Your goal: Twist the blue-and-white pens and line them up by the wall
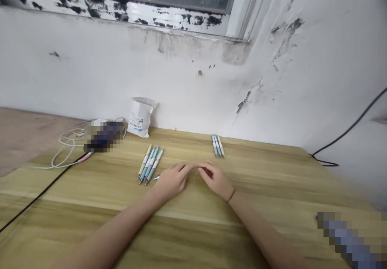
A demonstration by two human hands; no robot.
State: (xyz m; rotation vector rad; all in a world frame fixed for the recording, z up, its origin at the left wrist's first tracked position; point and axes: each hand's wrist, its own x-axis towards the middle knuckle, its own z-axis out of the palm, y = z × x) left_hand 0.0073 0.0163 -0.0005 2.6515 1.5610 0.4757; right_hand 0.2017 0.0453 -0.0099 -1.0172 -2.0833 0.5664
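My left hand (172, 181) and my right hand (215, 179) meet at the middle of the wooden table (272, 180). Their fingertips pinch a small thin object between them that I cannot make out. A pen tip (156, 177) pokes out from under my left hand. Left of that hand lies a bundle of several pens (150, 164) in blue and cream. A second group of three pens (217, 145) lies farther back, beyond my right hand.
A small white pouch (140, 117) leans against the wall at the back. White and black cables (68, 144) and a blurred dark item lie at the back left. Another black cable (347, 132) runs down the right wall. A blurred patch covers the front right corner.
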